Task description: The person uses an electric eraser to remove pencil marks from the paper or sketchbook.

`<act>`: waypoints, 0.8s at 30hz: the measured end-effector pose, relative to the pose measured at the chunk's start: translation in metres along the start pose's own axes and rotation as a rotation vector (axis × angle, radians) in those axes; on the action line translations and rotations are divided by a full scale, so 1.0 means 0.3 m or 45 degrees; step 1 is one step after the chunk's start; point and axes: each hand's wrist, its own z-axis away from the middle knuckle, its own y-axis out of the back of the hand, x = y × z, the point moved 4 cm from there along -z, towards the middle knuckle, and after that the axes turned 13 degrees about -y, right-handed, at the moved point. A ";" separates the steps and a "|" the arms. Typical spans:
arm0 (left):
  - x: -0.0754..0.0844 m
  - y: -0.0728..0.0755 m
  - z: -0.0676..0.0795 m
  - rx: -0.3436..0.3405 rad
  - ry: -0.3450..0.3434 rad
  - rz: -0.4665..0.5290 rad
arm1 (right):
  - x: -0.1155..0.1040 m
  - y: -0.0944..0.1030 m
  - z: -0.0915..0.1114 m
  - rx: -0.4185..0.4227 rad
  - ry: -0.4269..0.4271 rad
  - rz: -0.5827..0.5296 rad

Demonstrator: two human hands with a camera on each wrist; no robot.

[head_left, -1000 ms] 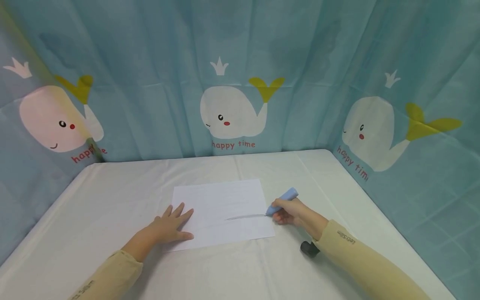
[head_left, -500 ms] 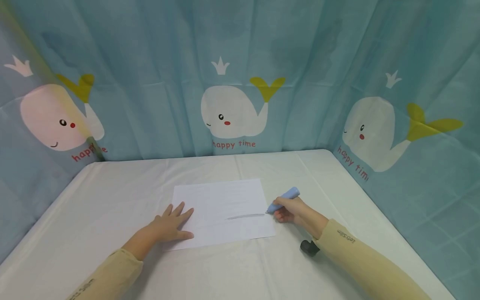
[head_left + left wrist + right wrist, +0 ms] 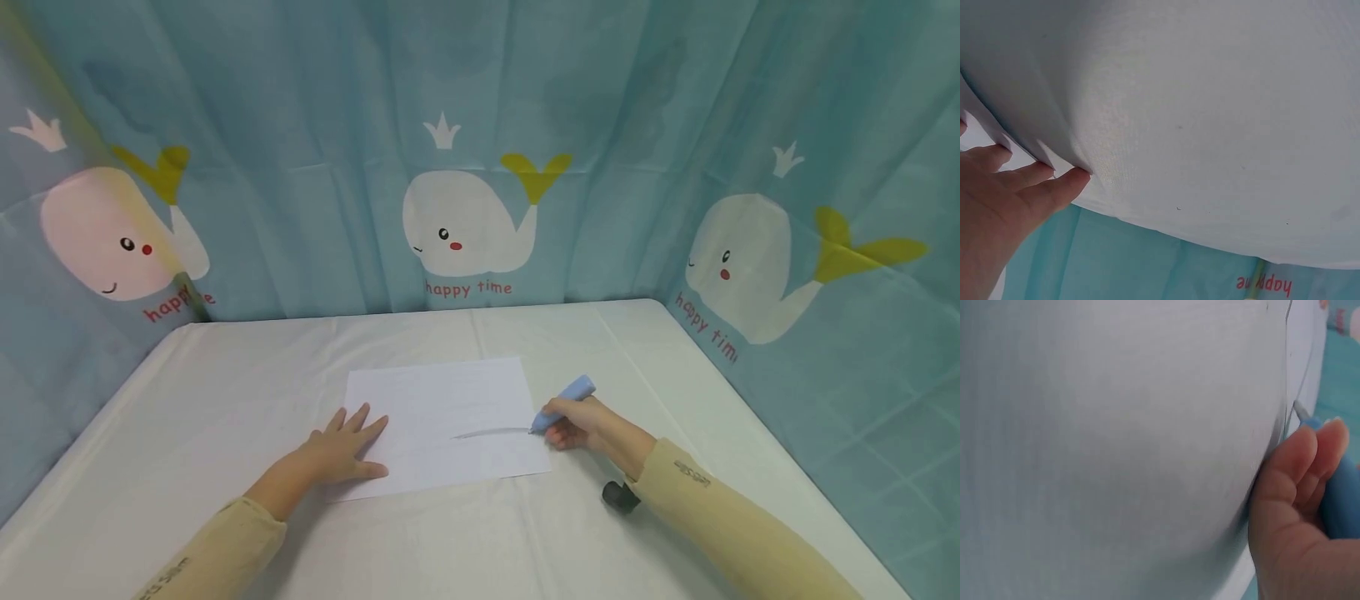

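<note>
A sheet of white paper (image 3: pixel 442 400) lies flat on the white-covered table. On its left edge rests my left hand (image 3: pixel 335 454), fingers spread and straight; the left wrist view shows that hand (image 3: pixel 1016 187) with its fingertips down on the surface. My right hand (image 3: pixel 581 422) pinches a thick light-blue marker (image 3: pixel 576 392) at the sheet's right edge. The marker's tip points down and left, at the right end of a thin grey line (image 3: pixel 491 432) across the paper. In the right wrist view the marker (image 3: pixel 1341 497) sits partly behind my right hand's (image 3: pixel 1291 506) fingers.
A small black object (image 3: pixel 619 497), perhaps a cap or part of a wrist mount, shows beside the right sleeve (image 3: pixel 720 517). Teal curtains (image 3: pixel 330 225) printed with white whales stand behind and beside the table (image 3: pixel 247 375).
My right hand and the marker shifted slightly up and right, then came back down and left to the line's right end. The left hand and the paper have stayed put.
</note>
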 end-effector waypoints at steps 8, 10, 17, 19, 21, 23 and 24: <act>0.006 0.000 0.001 -0.003 -0.003 0.000 | -0.004 0.002 -0.001 0.003 0.019 0.023; 0.007 0.002 0.001 0.002 0.000 -0.002 | -0.005 0.000 -0.002 -0.007 0.020 0.038; 0.005 0.003 -0.001 0.005 -0.002 -0.009 | -0.007 -0.004 -0.001 -0.004 0.014 0.034; 0.005 0.004 -0.002 0.009 0.001 -0.008 | -0.008 -0.004 -0.001 0.010 0.015 0.024; 0.005 0.005 -0.002 0.005 0.003 -0.009 | -0.008 -0.005 0.001 0.013 0.018 0.029; 0.005 0.004 -0.002 -0.006 0.005 -0.011 | -0.006 -0.006 0.001 0.013 0.014 0.039; 0.005 0.005 -0.002 -0.007 0.005 -0.008 | -0.007 -0.006 0.001 0.015 0.015 0.033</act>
